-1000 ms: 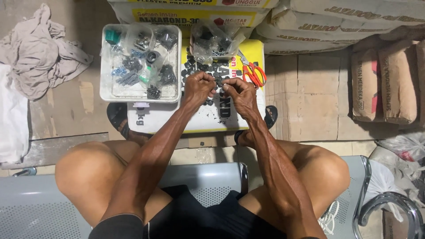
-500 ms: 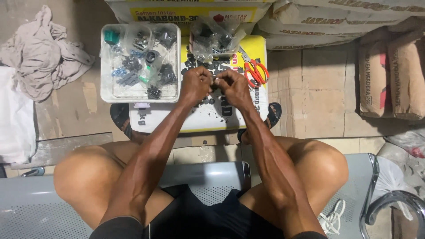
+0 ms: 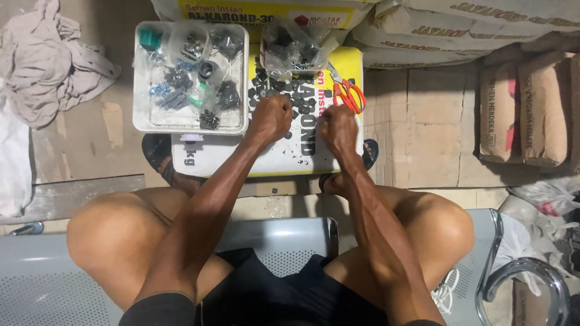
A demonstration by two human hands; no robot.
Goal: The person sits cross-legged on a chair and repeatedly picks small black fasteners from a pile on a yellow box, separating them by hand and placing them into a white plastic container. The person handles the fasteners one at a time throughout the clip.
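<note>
sitting on a grey perforated metal bench (image 3: 284,238), person leans over a yellow-and-white sack (image 3: 314,151) lying flat on the floor, upper centre of frame. left hand (image 3: 272,116) and right hand (image 3: 338,128) both curled into fists, knuckles up, near each other but apart, resting on the sack. cannot tell what either fist holds, fingers hide it. small black parts (image 3: 275,84) scattered on the sack just above and between the hands, some touching the left hand. clear plastic bag (image 3: 296,45) of more black parts at the sack's top edge. orange-handled scissors (image 3: 348,93) on the sack, just upper right of the right hand. white tray (image 3: 140,118) of bagged small hardware sits left of the left hand, overlapping the sack. crumpled cloth (image 3: 42,66) upper left. stacked sacks (image 3: 525,115) right.
</note>
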